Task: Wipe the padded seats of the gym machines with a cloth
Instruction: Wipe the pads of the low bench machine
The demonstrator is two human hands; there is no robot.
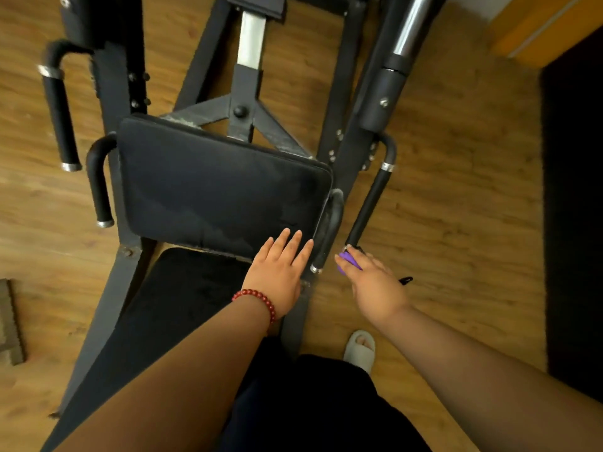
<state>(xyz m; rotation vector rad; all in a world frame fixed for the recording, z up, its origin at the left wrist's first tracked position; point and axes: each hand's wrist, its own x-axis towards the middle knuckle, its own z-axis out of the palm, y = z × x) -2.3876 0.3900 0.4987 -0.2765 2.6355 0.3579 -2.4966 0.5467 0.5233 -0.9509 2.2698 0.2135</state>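
Observation:
A black padded seat (212, 184) of a gym machine lies below me, with pale smears across its surface. A second dark pad (182, 288) slopes down toward me beneath it. My left hand (280, 269) lies flat with straight fingers on the seat's near right corner. My right hand (375, 285) is to the right of the seat, at the tip of a black handle bar (368, 207). It grips a small purple object (347, 260), mostly hidden by the fingers. A black piece (406, 280) sticks out on the hand's far side. I cannot tell what the object is.
Curved black handles flank the seat at left (98, 184) and right (329, 230), with another bar (60, 115) farther left. The dark frame and a chrome post (251, 37) run away from me over wooden floor. A dark mat (574, 190) lies at right. My slippered foot (359, 349) stands beside the frame.

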